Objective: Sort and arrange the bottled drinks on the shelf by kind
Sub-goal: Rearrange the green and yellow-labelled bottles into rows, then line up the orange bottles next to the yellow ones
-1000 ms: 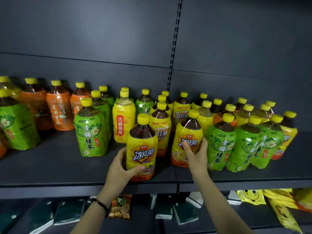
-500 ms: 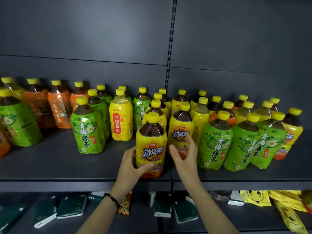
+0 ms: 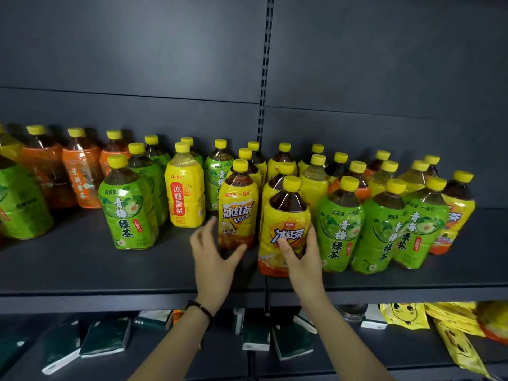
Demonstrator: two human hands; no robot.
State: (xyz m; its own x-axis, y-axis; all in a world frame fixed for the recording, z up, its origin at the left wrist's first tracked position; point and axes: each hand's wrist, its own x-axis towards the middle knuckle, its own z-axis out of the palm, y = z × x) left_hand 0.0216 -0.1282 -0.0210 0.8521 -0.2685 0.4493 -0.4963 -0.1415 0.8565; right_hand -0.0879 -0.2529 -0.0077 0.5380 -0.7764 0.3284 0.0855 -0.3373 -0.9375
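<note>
Two yellow-labelled iced black tea bottles stand side by side at the middle of the dark shelf (image 3: 82, 270). My right hand (image 3: 303, 261) grips the front iced tea bottle (image 3: 286, 224), thumb across its label and fingers round its right side. My left hand (image 3: 213, 259) is spread beside the left iced tea bottle (image 3: 237, 213), which stands a little farther back; the thumb touches its base and the fingers lie off to its left. Both bottles are upright with yellow caps.
Green tea bottles stand left (image 3: 126, 213) and right (image 3: 339, 229) of the pair. A yellow pear drink (image 3: 185, 196) and orange-labelled bottles (image 3: 81, 171) sit farther left. More bottles crowd the back rows. Below lie dark green packs (image 3: 105, 336) and yellow snack bags (image 3: 404, 314).
My left hand has loosened from its iced tea bottle, which now stands farther back. My right hand, open half a second ago, has closed round the neighbouring iced tea bottle at the front.
</note>
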